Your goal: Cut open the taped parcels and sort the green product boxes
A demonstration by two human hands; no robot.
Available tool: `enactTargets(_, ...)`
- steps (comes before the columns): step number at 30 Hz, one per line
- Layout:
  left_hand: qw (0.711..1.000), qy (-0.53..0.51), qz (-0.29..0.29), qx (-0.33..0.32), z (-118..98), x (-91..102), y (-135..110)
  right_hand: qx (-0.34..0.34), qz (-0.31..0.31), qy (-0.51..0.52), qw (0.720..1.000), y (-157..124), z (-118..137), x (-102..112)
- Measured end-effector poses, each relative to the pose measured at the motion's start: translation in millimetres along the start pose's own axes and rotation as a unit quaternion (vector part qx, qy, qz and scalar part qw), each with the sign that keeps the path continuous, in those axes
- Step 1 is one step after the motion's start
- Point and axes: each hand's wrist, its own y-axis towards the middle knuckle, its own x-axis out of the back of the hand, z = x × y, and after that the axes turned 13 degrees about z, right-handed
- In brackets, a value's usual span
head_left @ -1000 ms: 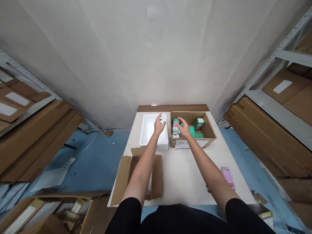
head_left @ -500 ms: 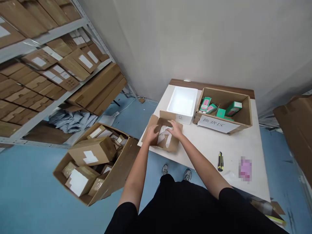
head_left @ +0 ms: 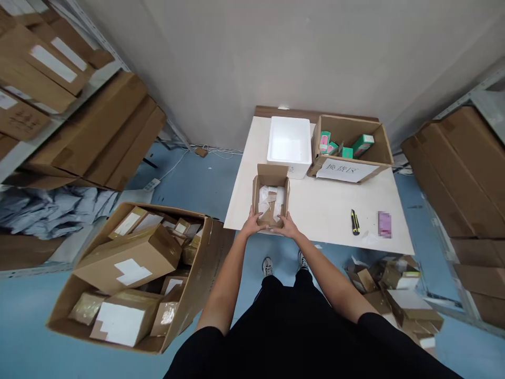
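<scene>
A small open cardboard box [head_left: 270, 176] stands at the table's front left, its back flap raised. Inside lie white strips of paper or wrapping [head_left: 279, 199]; what else is in it I cannot make out. My left hand [head_left: 253, 223] grips the front left corner, fingers over the rim. At the front right corner my right hand [head_left: 286, 226] holds the same box in a like way. Just behind it is a white foam box [head_left: 291, 157], which looks bare inside. Beside that, a larger cardboard box [head_left: 357, 176] with a handwritten label contains several green-and-pink packets [head_left: 361, 146].
On the table [head_left: 315, 216] lie a black-and-yellow box cutter [head_left: 355, 222] and a blurred purple item [head_left: 384, 225]. A big carton [head_left: 221, 247] full of parcels stands on the floor at left, near loaded shelves [head_left: 98, 79]. More cartons [head_left: 410, 308] lie at lower right.
Both hands have come out of the small box's inside to its front corners. The box now sits squarer to me, its flaps less spread. My view has shifted.
</scene>
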Motion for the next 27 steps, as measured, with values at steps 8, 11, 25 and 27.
enactTargets(8, 0.995, 0.053, -0.076, -0.042, -14.6, -12.1, -12.4, 0.044, -0.136, -0.001, 0.99, -5.6, 1.6, 4.3)
enactTargets(11, 0.99, 0.052, -0.114, -0.071, -26.3, -22.2, -13.8, 0.077, -0.156, 0.015, 0.985, -15.3, 0.2, 12.5)
enactTargets(25, 0.99, 0.067, -0.062, -0.105, -124.0, -167.1, -18.4, 0.028, -0.191, 0.068, 0.979, -165.7, -96.2, 50.3)
enactTargets(27, 0.988, 0.074, -0.063, -0.119, -144.7, -192.7, -20.7, 0.024, -0.205, 0.07, 0.976, -194.6, -114.0, 57.2)
